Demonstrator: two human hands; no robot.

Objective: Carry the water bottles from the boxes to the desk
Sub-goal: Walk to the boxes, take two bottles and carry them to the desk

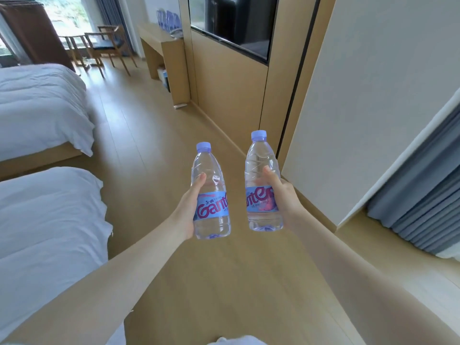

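Head view: the left grip (pixel 186 210) is wrapped round one water bottle (pixel 211 178) at its label, thumb lying up the clear shoulder. The right grip (pixel 285 200) is wrapped the same way round a second water bottle (pixel 258 168). Both bottles are held out in front, capped, near upright with a slight lean, close together but not touching. They are above the wooden floor (pixel 149 125), in the aisle between the two beds (pixel 42 100) on the left and the panelled wall (pixel 229 90) on the right. The bench (pixel 150 33) stands far ahead against that wall, well apart from the bottles. On it is a cluster of bluish shapes (pixel 168 18) that look like more bottles, though they are too blurred to be sure. Two chairs (pixel 104 43) stand beyond it by the window. No boxes are in view.

The step in hand seems to be the walk to the bench with a bottle in each grip. To do it well:
- Keep each hold round the label band, where the thin plastic should buckle least, and squeeze only as much as needed.
- Keep the bottles upright and apart so they do not knock together.
- Walk down the middle of the aisle, away from the bed corners.
- At the bench, set the bottles down one at a time on bare top, beside the cluster and not against it, base flat before letting go.
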